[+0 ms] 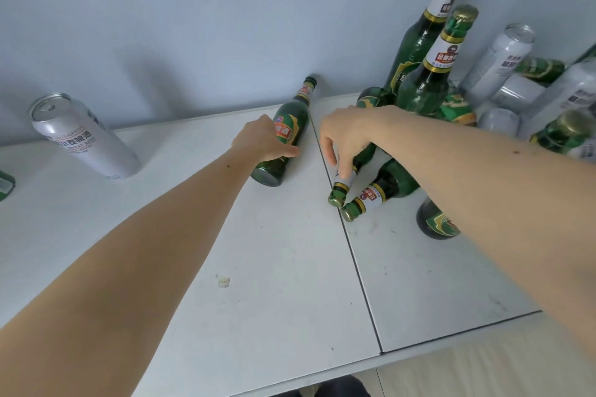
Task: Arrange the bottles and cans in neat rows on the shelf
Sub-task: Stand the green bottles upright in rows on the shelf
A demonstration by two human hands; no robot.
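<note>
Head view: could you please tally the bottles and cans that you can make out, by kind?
Green bottles: 8 plain to see; more may be hidden behind them at the right.
Silver cans: 5, with one standing apart at the left.
Total: 13.

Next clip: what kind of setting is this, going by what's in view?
Probably a plain indoor room, home or staged, not a shop. A bare white shelf top stands against a blank pale wall, and green beer bottles and white cans lie heaped loosely on it.
</note>
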